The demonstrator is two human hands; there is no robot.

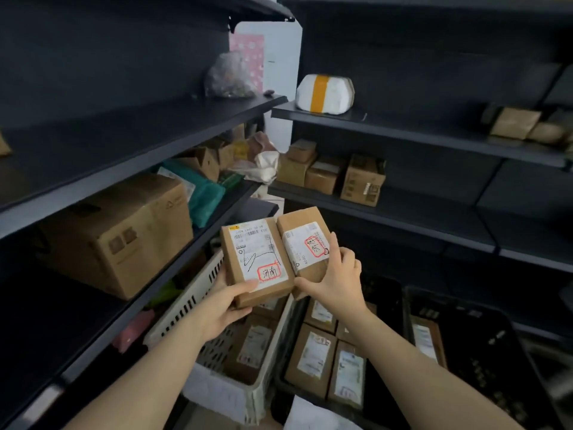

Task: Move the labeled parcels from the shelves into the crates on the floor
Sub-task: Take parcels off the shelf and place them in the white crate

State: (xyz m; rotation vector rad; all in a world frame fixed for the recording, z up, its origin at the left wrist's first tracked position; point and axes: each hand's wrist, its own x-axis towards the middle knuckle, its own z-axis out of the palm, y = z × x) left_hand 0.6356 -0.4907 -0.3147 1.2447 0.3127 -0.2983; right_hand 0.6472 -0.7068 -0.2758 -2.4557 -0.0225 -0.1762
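Two small brown labeled parcels are held side by side in front of me, above the crates. My left hand (pixel 228 305) grips the left parcel (pixel 255 262) from below, thumb on its white label with a red-boxed handwritten mark. My right hand (pixel 336 279) holds the right parcel (pixel 305 243), fingers along its right edge, thumb under its lower corner. Below stand a white slatted crate (pixel 198 293) and a black crate (pixel 384 293), both holding several labeled parcels.
Dark metal shelves run left (pixel 139 156) and right (pixel 403 135). A large carton (pixel 124 231) and green bags sit on the left shelf. A white parcel with yellow tape (pixel 324 94) and several small cartons (pixel 361 181) stand on the right shelves. Another black crate (pixel 483 346) stands further right.
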